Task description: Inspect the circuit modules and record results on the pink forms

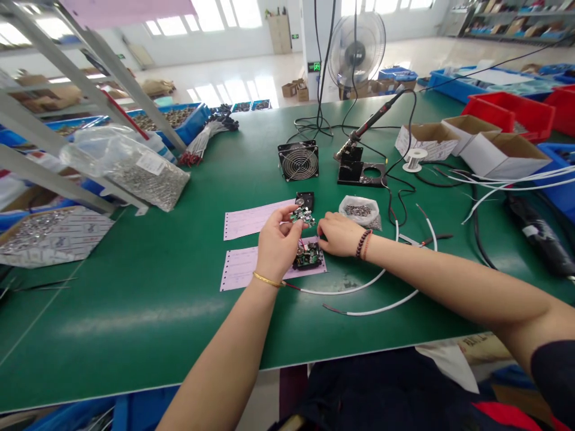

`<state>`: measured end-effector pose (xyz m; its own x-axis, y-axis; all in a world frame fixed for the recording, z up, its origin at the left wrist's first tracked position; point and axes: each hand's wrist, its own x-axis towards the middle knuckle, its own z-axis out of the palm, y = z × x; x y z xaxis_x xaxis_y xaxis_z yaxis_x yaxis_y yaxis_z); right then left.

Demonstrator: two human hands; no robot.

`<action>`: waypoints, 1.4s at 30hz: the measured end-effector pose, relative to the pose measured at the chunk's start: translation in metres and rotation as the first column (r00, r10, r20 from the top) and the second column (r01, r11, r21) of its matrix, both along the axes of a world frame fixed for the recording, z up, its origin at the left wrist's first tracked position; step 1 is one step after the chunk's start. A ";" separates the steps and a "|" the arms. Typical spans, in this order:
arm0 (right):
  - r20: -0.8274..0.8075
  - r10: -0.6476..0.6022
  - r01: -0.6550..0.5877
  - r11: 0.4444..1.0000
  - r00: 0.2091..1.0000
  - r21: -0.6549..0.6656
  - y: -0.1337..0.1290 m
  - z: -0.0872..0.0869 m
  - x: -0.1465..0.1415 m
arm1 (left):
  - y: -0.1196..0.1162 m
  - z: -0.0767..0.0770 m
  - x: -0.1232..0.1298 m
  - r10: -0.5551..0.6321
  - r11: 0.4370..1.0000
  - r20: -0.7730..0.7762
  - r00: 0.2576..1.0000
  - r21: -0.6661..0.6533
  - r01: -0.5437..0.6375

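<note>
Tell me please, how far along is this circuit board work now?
Done: the circuit board on the pink form seems wired, with red leads. In hand: the left hand holds a second circuit board; the right hand rests beside the first. Left: white cables lie loose and the soldering iron lies untouched.

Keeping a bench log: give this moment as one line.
left hand: holds circuit board | right hand: near second board | beneath: pink form

A green-topped workbench (pixel 135 323) carries two pink perforated sheets (pixel 256 220), with a circuit board (pixel 308 256) on the lower one. A small bag of screws (pixel 358 211) lies just right of them; beyond stand a caged cooling fan (pixel 298 160) and a solder spool (pixel 414 160), with white-sheathed wires (pixel 404 287) curving across the lower right.
</note>
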<state>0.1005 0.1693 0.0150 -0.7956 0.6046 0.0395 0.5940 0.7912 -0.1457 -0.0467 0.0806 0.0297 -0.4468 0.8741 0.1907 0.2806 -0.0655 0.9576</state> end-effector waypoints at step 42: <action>0.279 0.287 -0.206 0.936 0.916 -0.285 -0.005 0.026 0.007 | 0.011 -0.002 -0.016 0.038 0.998 0.273 0.961 -0.058 -0.023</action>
